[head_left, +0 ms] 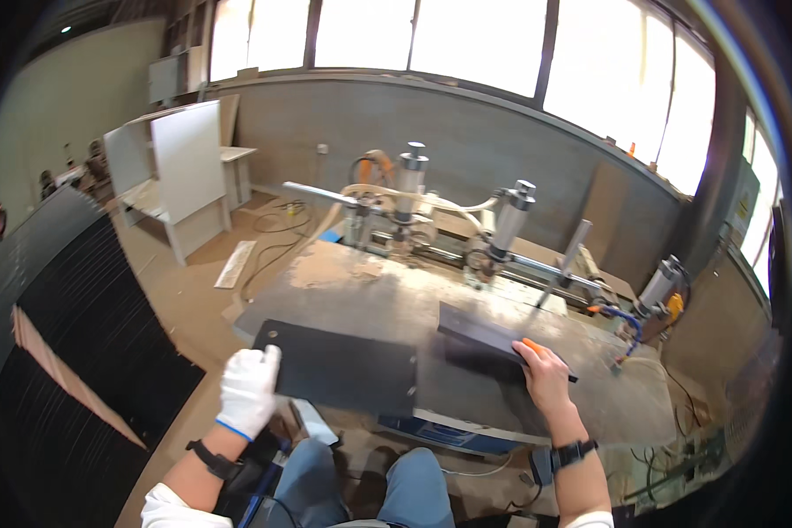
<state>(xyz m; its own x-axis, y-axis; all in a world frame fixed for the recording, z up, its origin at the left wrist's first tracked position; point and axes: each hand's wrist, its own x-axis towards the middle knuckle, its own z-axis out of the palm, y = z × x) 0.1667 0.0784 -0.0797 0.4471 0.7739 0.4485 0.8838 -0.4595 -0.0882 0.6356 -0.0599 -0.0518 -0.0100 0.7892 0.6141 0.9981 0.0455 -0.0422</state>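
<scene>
My left hand [249, 392], in a white glove with a blue cuff, is closed on the left end of a flat black panel [343, 365]. The panel has a round hole near its upper left corner and small light marks along its right edge. My bare right hand [544, 374] is closed on the right part of a second, narrower dark panel [475, 330], which looks tilted and slightly blurred. A small orange piece [531, 346] shows at my right fingers; I cannot make out what it is. Both panels are over the grey metal worktable [616, 400].
Behind the panels stands a machine with several silver cylinders [512, 216], rods and hoses. Sawdust [334, 267] covers the table's far left. A tall stack of black panels [106, 308] rises at my left. A white cabinet [185, 167] stands farther back; cables [282, 233] lie on the floor.
</scene>
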